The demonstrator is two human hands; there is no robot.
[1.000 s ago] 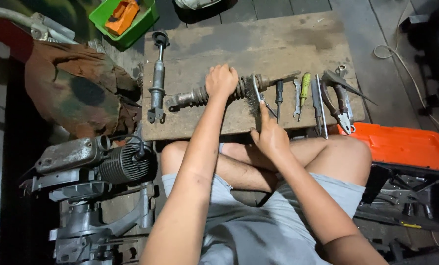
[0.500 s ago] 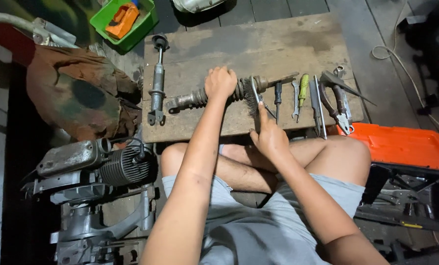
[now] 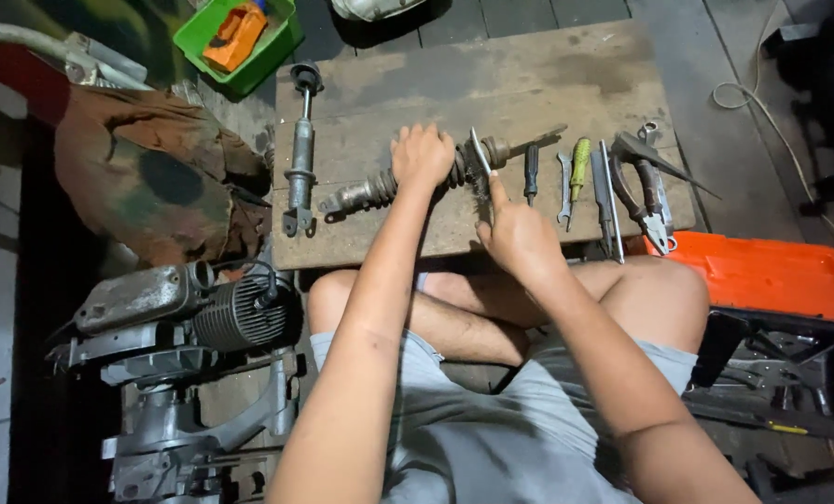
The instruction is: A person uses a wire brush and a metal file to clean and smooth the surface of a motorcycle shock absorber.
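Our left hand (image 3: 423, 154) has its fingers curled down over the coil of a shock absorber (image 3: 380, 187), clamped on it near the middle of the board (image 3: 492, 75). The shock lies lengthwise across the board, its eye end toward the left edge and its rod tip (image 3: 538, 138) pointing toward the right. Our right hand (image 3: 520, 238) sits at the near edge of the board, fingers closed around the handle of a thin metal tool (image 3: 480, 159), index finger stretched along it; the tool's blade rises to touch the shock just right of our left hand.

Right of the blade, a row of tools lies side by side on the board: a dark screwdriver (image 3: 531, 173), a small wrench (image 3: 564, 187), a yellow-handled screwdriver (image 3: 578, 168), a long flat bar (image 3: 606, 191), then pliers (image 3: 650, 191) by the right edge. A second shock (image 3: 299, 149) lies along the left edge, well apart from ours.

Off the board, a green bin (image 3: 282, 42) stands beyond the far left corner, a camouflage cloth (image 3: 156, 177) lies left, an engine (image 3: 202, 317) sits by our left knee, and an orange case (image 3: 771, 275) lies right.
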